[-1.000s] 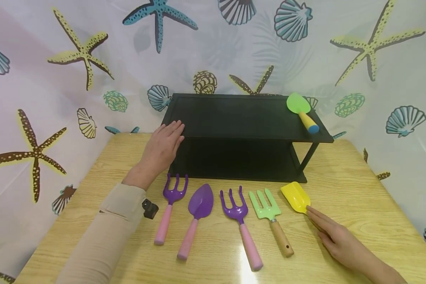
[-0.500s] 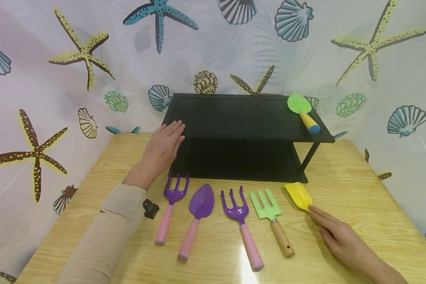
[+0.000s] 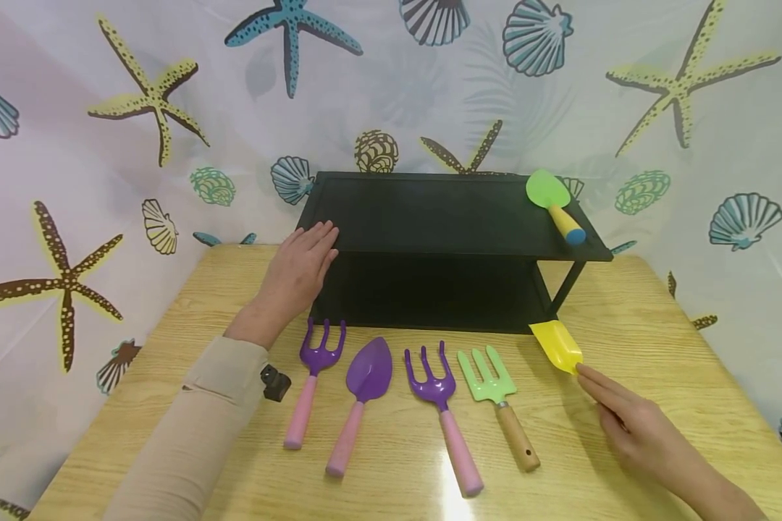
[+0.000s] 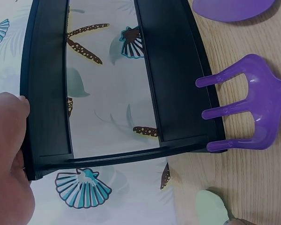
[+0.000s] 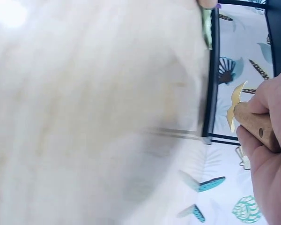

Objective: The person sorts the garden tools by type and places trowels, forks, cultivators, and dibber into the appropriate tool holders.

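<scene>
My right hand [image 3: 648, 434] grips a small garden shovel by its wooden handle [image 5: 256, 125]. Its yellow blade [image 3: 558, 347] tilts toward the right front corner of a black two-tier shelf [image 3: 423, 213], apparently off the table. On the left end of the shelf's top board rests my left hand [image 3: 297, 271], fingers straight; the left wrist view shows it against the board's edge. Along the shelf's front lie a purple hand fork [image 3: 321, 354], a purple trowel [image 3: 370, 369], another purple fork [image 3: 433, 387] and a green fork [image 3: 492, 380] with a wooden handle.
A green trowel [image 3: 549, 190] with a yellow handle lies on the right end of the shelf's top. Behind the wooden table [image 3: 632, 333] hangs a sheet [image 3: 391, 94] printed with shells and starfish. A small black device [image 3: 275, 383] sits by the left wrist.
The right hand has raised the yellow shovel and shifted it slightly right and toward the shelf. The left hand stays where it was, and the other tools have not moved.
</scene>
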Motion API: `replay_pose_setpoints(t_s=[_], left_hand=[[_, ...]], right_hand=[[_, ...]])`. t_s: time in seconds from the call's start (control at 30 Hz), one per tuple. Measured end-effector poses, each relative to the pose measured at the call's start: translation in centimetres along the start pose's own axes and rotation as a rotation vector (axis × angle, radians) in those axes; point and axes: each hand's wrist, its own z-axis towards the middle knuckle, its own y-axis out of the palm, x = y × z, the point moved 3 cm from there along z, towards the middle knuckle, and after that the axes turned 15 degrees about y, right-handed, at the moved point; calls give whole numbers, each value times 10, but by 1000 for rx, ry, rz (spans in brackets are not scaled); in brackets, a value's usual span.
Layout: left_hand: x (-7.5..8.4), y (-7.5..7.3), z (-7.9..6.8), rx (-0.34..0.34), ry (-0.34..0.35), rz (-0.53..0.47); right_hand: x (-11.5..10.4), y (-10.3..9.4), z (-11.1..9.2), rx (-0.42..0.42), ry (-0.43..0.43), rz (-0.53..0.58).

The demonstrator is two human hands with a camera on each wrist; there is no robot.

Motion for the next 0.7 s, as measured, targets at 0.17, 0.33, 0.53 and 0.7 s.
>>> replay_pose_setpoints(t_s=[0.17, 0.33, 0.53, 0.7], left_hand=[[0, 0, 0, -3, -4, -3], [0, 1, 1, -5, -5, 2], [0, 1, 1, 3, -2, 3], [0, 1, 0, 16, 9, -1]], right_hand=[[-3, -10, 6, 6, -42, -8], [-8, -18, 10, 8, -54, -15], [-18, -26, 18, 11, -103, 14], [-28, -33, 28, 2, -121, 10]])
